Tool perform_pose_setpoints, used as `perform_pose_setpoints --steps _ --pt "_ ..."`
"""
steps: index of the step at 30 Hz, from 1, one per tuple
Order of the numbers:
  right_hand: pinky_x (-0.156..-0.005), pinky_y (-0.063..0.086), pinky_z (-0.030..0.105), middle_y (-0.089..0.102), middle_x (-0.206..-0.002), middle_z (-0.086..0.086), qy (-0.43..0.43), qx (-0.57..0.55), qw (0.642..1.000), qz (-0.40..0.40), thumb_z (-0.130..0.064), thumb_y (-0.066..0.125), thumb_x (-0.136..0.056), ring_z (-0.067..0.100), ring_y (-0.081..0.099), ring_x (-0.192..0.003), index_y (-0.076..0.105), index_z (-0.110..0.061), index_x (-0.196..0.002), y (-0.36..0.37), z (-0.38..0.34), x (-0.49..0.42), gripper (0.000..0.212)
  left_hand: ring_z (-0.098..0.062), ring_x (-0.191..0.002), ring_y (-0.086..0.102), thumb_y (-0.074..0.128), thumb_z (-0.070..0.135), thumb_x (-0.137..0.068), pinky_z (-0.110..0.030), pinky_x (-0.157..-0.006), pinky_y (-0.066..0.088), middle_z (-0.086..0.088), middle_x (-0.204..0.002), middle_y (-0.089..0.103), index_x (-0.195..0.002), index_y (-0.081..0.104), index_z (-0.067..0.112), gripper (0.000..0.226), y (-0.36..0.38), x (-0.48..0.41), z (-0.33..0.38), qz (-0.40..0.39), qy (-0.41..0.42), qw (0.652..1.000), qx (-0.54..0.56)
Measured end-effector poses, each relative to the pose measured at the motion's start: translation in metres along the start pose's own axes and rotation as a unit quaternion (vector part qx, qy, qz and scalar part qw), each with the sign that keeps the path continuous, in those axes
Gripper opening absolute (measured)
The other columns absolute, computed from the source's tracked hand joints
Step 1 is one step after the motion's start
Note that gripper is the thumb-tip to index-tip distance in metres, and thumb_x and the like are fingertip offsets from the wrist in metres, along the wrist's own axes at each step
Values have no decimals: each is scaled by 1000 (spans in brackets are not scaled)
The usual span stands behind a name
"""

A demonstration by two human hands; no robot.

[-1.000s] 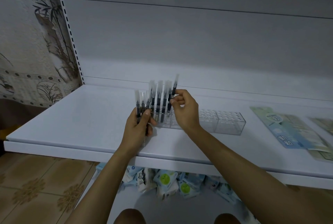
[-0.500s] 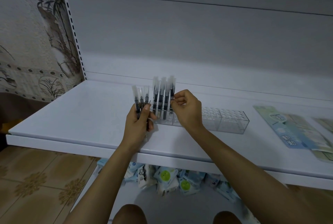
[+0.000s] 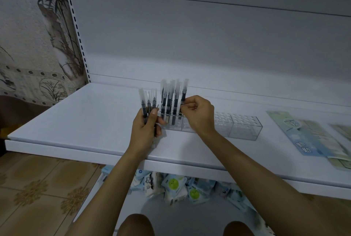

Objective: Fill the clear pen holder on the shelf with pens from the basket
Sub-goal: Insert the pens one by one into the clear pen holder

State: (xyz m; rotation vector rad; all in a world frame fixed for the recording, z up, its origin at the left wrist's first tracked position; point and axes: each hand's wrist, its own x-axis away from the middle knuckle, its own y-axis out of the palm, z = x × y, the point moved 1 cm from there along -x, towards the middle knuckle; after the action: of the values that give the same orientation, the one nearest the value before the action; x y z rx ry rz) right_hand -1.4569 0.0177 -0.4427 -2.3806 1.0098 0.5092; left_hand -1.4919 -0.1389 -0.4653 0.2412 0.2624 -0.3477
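And down it went: a second ago the right hand [image 3: 199, 116] had its pen [image 3: 183, 96] riding well above the row, cap poking clear of the others, and by this moment that pen had sunk level with the standing pens [image 3: 168, 103] at the left end of the clear pen holder [image 3: 243, 127]. The right hand's thumb and fingertips were pinched on the barrel low down, the other fingers curled in, so the pen looked seated or very nearly so, though motion blur hid whether its tip had reached the bottom of the slot. The left hand [image 3: 145, 131] had barely moved through all this; it was wrapped around a small clutch of spare pens [image 3: 146, 103], about three, held upright just beside the holder's left end. The holder itself sat where it had been on the white shelf [image 3: 66, 122], near the front edge. So the count went up by one, but judging by the long run of vacant holes stretching to the right, the job was far from finished. The likely next call was for the right hand to let go and pick another pen from the left hand's clutch. The basket was out of view. Printed leaflets [image 3: 303, 137] lay further right on the shelf, and packets [image 3: 174, 185] were heaped below it.
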Motion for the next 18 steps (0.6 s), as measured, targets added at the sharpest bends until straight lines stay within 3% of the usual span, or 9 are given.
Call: perform_pose_setpoints --steps 3,12,18 --pt "-62 46 6 60 -69 -10 0 17 1000 0 -4 70 -78 -1 56 -63 68 -5 -89 1 0 1 12 -10 -44 46 44 21 -101 -19 -45 41 -5 -71 62 -102 54 12 13 0 0 0 0 -1 1000 0" --pt "-67 50 17 66 -78 2 8 10 1000 -2 -8 73 -79 11 61 -70 62 -6 -97 1 0 1 21 -9 -45 47 44 20 -101 -19 -45 41 -6 -71 61 -102 55 13 13 0 1 0 -2 -4 1000 4" --pt "-63 47 11 63 -76 -2 13 10 1000 -1 -7 72 -79 3 58 -66 62 -7 -93 1 0 1 17 -9 -45 47 44 21 -101 -19 -46 42 -5 -71 61 -102 55 13 13 0 1 0 2 -5 1000 4"
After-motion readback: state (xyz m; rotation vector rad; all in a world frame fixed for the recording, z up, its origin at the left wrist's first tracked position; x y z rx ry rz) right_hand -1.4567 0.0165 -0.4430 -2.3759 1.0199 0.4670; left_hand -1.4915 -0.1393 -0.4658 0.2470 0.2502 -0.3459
